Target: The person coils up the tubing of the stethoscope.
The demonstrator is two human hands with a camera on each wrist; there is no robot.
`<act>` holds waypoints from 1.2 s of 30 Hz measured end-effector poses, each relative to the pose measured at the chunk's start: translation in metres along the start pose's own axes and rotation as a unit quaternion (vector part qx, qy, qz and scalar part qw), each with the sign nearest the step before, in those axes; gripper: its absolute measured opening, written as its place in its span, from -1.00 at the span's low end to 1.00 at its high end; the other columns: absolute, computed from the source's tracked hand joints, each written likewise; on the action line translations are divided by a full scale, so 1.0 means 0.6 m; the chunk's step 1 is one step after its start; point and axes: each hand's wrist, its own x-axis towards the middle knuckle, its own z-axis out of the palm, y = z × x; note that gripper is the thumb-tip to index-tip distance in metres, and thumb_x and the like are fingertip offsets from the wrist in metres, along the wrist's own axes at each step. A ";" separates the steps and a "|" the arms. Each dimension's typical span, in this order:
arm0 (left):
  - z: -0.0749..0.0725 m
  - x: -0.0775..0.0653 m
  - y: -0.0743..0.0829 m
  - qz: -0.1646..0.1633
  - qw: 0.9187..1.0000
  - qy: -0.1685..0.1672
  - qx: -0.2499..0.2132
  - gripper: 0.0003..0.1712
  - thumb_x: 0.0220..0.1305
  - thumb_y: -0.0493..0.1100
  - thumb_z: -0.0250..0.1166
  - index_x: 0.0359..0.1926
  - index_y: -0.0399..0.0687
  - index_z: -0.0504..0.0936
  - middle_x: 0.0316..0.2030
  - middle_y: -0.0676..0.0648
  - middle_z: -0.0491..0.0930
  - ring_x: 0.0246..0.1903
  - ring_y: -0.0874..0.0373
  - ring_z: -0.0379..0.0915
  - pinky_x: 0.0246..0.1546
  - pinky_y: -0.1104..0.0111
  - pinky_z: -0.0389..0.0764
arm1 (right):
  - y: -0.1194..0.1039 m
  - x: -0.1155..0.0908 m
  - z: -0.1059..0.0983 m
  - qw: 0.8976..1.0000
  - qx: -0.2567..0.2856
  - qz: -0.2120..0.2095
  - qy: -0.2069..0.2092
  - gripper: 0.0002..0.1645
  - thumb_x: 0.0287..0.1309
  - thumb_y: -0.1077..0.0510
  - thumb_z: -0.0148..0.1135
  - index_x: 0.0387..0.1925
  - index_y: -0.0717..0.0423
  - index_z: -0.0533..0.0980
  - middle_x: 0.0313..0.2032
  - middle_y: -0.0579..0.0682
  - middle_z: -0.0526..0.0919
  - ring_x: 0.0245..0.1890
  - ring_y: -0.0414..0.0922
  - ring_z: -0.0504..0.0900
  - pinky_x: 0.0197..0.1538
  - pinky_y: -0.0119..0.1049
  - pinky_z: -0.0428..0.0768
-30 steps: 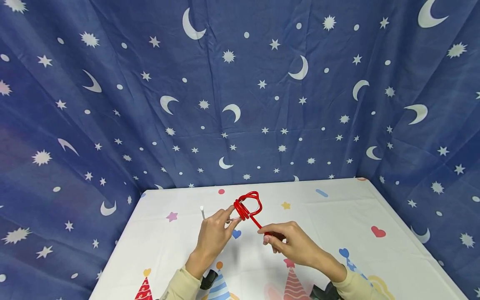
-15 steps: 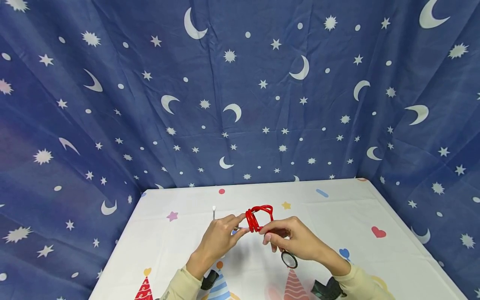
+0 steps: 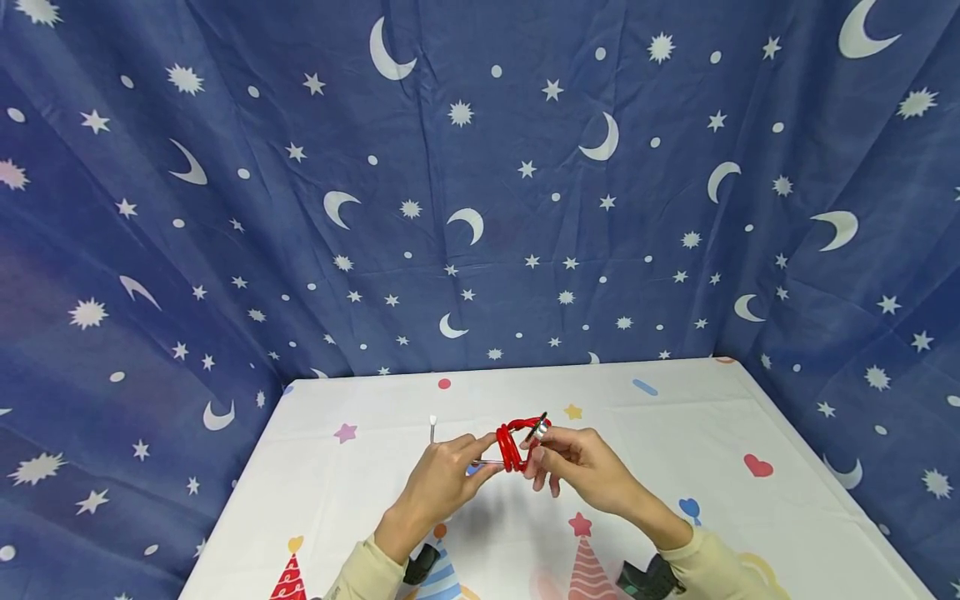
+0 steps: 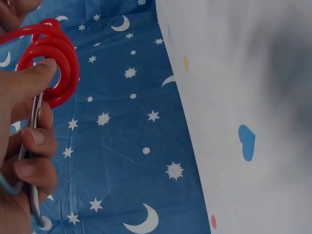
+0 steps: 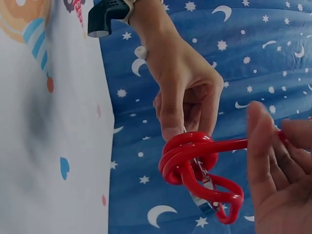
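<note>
A stethoscope with red tubing (image 3: 508,450) is held up over the table, its tube wound in several turns round its metal ear tubes (image 4: 33,122). My left hand (image 3: 450,475) grips those ear tubes, thumb up against the red coil (image 4: 68,63). A white ear tip (image 3: 432,419) sticks up behind this hand; in the right wrist view an ear tip (image 5: 141,52) shows beside the wrist. My right hand (image 3: 588,467) pinches the tube's free end just right of the coil. The round chestpiece (image 3: 538,429) stands edge-on by its fingertips.
Below lies a table (image 3: 360,500) with a white cloth printed with party hats, hearts and stars. A dark blue curtain (image 3: 480,183) with moons and stars closes off the back and sides. A dark wrist mount (image 3: 647,579) sits at the right sleeve.
The coiled stethoscope has come down and to the right. My right hand has closed in on the coil, and the chestpiece, hanging below it half a second ago, is now up at its fingertips.
</note>
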 end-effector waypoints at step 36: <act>-0.003 0.017 0.008 -0.072 0.991 0.112 0.021 -0.50 0.04 -0.04 0.53 0.01 -0.14 0.69 -0.55 0.07 0.64 -0.57 0.29 0.60 -0.53 0.55 0.54 | 0.001 0.001 0.032 0.990 -0.027 0.072 0.119 -0.67 0.42 0.15 0.08 -0.49 0.18 0.52 -0.57 0.13 0.64 -0.79 -0.30 0.36 -0.75 -0.36 0.44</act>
